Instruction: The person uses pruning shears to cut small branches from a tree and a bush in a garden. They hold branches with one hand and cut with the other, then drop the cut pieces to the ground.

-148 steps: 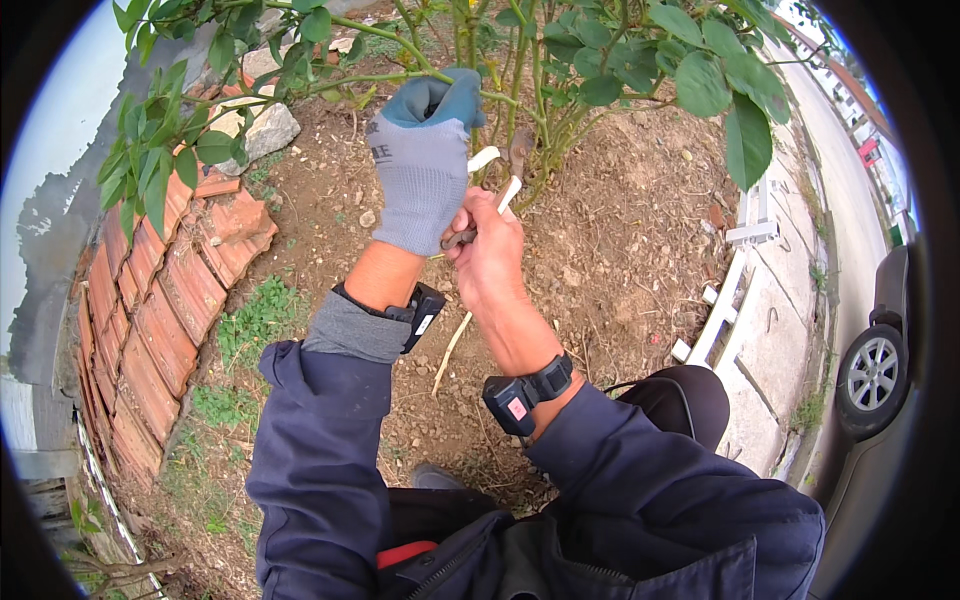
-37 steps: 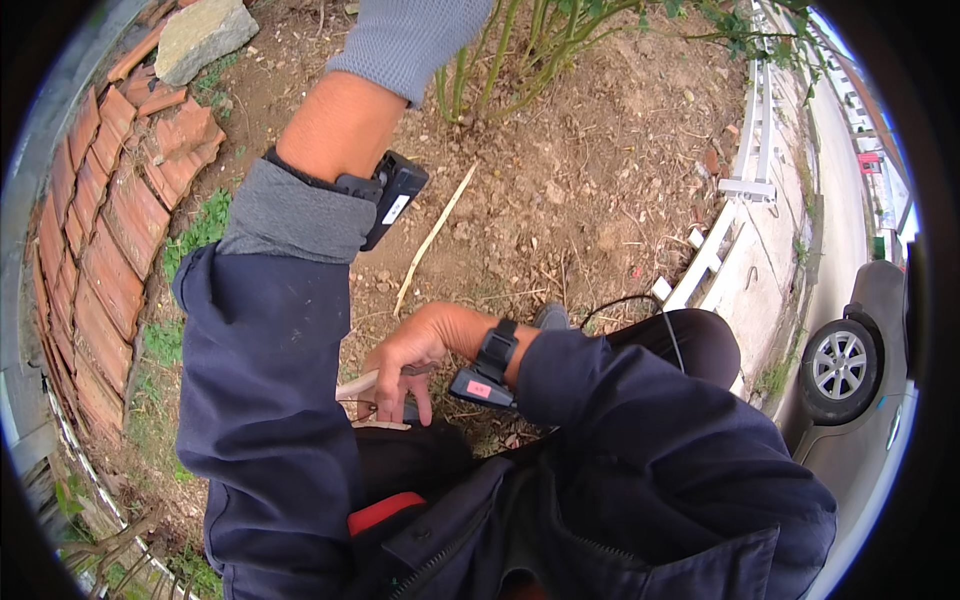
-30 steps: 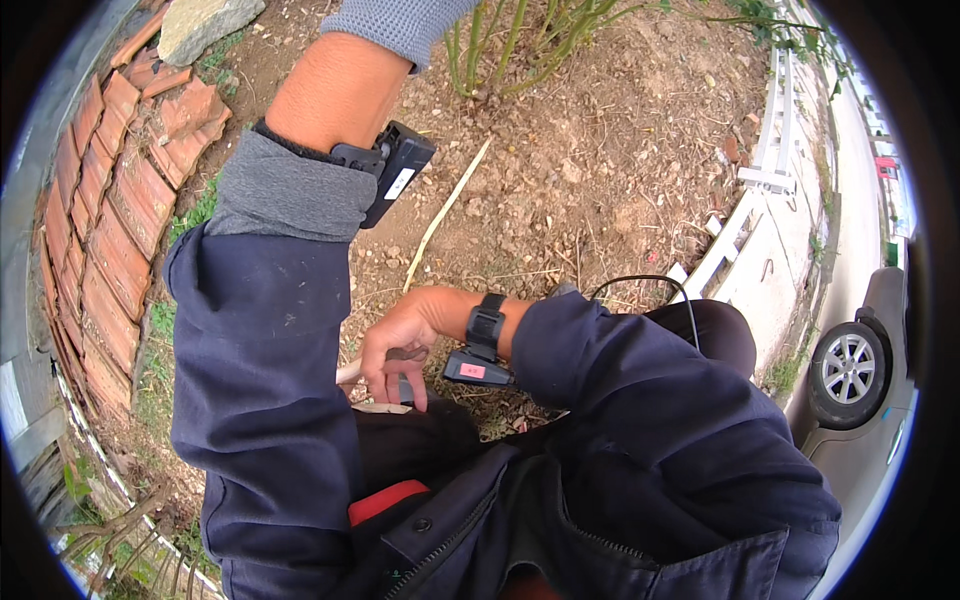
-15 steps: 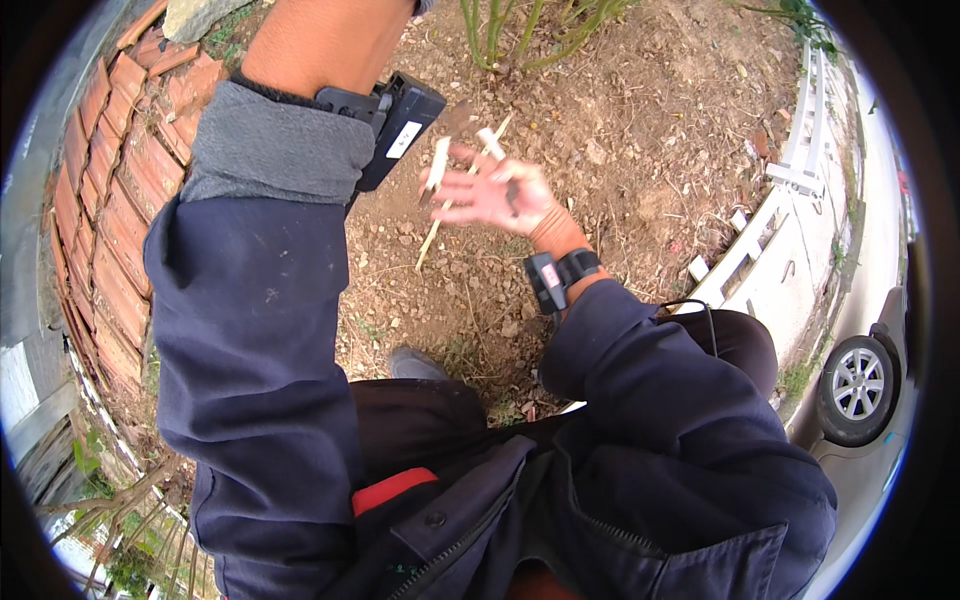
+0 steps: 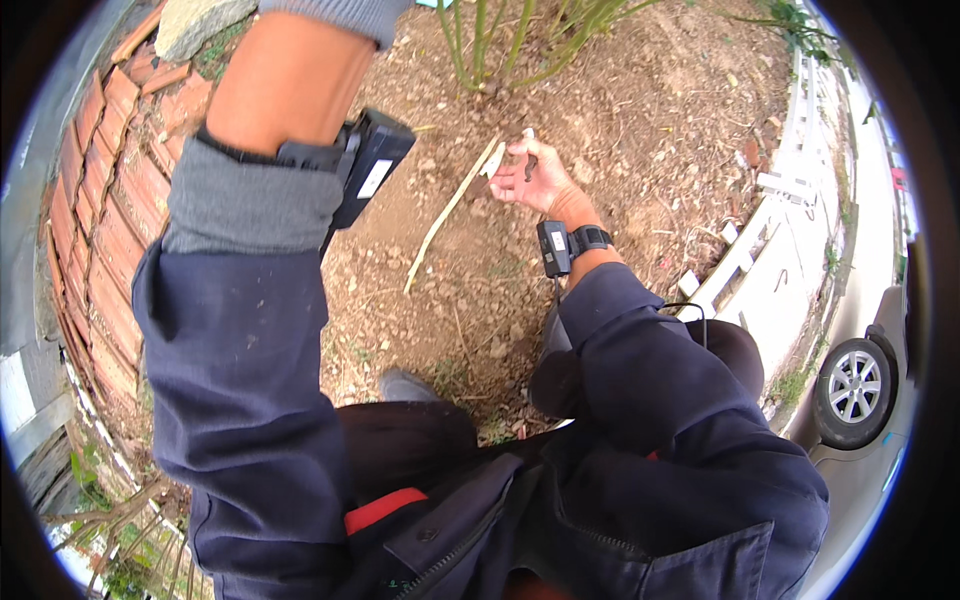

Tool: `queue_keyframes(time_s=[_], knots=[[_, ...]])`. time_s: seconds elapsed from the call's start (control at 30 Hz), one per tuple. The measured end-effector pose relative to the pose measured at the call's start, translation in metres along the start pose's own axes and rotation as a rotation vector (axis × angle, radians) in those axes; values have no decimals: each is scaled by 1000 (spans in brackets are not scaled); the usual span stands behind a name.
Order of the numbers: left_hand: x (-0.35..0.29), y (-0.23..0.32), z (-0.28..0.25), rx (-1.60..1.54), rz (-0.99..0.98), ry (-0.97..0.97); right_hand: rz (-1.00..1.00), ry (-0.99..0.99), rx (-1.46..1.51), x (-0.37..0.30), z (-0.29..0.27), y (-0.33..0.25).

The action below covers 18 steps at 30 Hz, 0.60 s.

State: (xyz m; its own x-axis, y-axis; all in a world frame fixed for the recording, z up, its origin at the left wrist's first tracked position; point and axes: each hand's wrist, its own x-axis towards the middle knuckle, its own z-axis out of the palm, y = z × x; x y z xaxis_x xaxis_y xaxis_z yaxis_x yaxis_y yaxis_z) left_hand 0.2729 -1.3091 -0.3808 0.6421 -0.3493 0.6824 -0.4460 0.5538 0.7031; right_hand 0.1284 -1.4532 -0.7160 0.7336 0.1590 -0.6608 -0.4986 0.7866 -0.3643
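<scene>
My right hand [image 5: 543, 185] is palm up above the soil, fingers loosely bent and apart. White coverings or pieces show at the thumb tip and at a fingertip; I cannot tell which they are. Across the palm runs a small dark mark or object [image 5: 531, 168]. Beside the fingertips, a long pale stick [image 5: 440, 225] lies slanting on the ground. My left arm reaches up past the top edge. Only the grey ribbed cuff [image 5: 335, 12] at its wrist shows; the left hand itself is out of sight.
Green plant stems [image 5: 490, 50] rise from the stony soil [image 5: 640, 120] ahead. Stacked orange roof tiles [image 5: 115, 210] and a pale rock [image 5: 200, 25] are at left. A white low fence [image 5: 745, 245] runs along the right, with a parked car's wheel [image 5: 853, 393] beyond.
My right hand has moved right and slightly up, away from the stick, and its spread fingers have bent. The left arm has shifted a little left and down, bringing the grey cuff into view.
</scene>
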Motion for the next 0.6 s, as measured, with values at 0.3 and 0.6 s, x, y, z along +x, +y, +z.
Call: queue_keyframes(time_s=[0.3, 0.6], knots=[[-5, 10, 6, 60, -85, 62, -16, 77, -425, 11, 6, -40], [-4, 13, 7, 99, -95, 103, 119, 220, -832, 41, -7, -49]])
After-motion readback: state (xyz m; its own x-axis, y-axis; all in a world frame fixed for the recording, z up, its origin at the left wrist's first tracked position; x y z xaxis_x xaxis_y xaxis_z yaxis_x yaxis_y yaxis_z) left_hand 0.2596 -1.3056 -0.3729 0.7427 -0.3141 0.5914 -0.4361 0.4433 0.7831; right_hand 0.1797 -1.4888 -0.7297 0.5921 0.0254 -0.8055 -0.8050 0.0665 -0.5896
